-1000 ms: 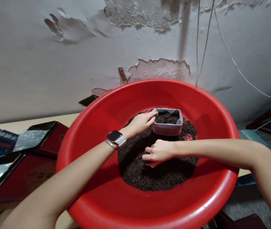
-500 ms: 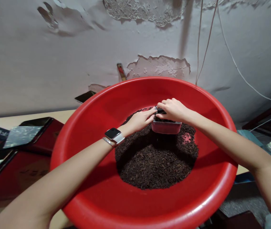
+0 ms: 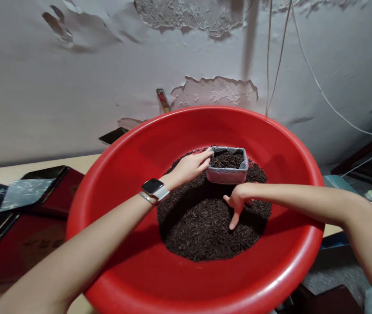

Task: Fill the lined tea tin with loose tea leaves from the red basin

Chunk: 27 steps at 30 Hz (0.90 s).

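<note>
1. Although mostly hidden, the cream surface (image 3: 84,163) shows beyond the left and right edges of the red basin (image 3: 186,283).
2. Broad and sloping, the basin takes the left forearm over its near-left edge and the right forearm over its right edge.
3. Dark loose shreds (image 3: 199,231) cover the basin's floor; cupping them gently should crush fewer than pinching.
4. Set among them, toward the basin's far edge and right of its middle, the lined container (image 3: 227,176) holds more shreds, open top upward.
5. Stretched and slightly spread, the left hand (image 3: 189,168) touches the container's left side; light, even pressure should steady it.
6. Dipped to the shreds just in front of the container, the right hand (image 3: 238,198) has its thumb and forefinger spread, other fingers partly hidden; staying low should limit spilling.
</note>
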Tool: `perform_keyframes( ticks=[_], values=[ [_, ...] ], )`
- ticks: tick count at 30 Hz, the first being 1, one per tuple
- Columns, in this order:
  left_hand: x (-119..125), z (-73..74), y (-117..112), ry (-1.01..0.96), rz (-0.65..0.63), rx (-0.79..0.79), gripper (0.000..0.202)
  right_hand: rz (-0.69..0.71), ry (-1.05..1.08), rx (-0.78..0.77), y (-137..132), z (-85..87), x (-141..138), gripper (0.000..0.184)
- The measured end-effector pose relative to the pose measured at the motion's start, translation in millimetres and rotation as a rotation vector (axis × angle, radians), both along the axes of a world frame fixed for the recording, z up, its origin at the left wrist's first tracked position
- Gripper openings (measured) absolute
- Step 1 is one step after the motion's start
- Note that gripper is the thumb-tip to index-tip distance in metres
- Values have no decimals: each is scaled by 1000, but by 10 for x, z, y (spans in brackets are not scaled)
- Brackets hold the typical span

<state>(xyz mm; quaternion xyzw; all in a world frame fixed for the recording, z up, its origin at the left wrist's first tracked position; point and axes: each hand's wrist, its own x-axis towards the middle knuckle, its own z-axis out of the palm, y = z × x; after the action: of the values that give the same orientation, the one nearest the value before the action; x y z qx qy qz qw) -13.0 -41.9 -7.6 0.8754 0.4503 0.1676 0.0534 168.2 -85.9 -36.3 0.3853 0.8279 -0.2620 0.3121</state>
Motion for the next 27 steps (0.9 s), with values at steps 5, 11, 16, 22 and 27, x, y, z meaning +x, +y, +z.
perform_keyframes(
  ticks=[5,11,16,22,27],
  values=[
    [15,-4,-3,15,17,-6,48,-16,-77,-29,-135,56,-96,135],
    [29,-4,-17,37,38,2,46,-55,-51,31,-257,184,-147,109],
    [22,-26,-15,44,43,16,45,-12,-16,67,-255,142,-188,102],
    [11,-36,-16,33,38,23,45,106,37,192,-281,162,-249,70],
    [14,-29,-17,38,48,23,44,167,191,250,-236,416,-239,56]
  ],
)
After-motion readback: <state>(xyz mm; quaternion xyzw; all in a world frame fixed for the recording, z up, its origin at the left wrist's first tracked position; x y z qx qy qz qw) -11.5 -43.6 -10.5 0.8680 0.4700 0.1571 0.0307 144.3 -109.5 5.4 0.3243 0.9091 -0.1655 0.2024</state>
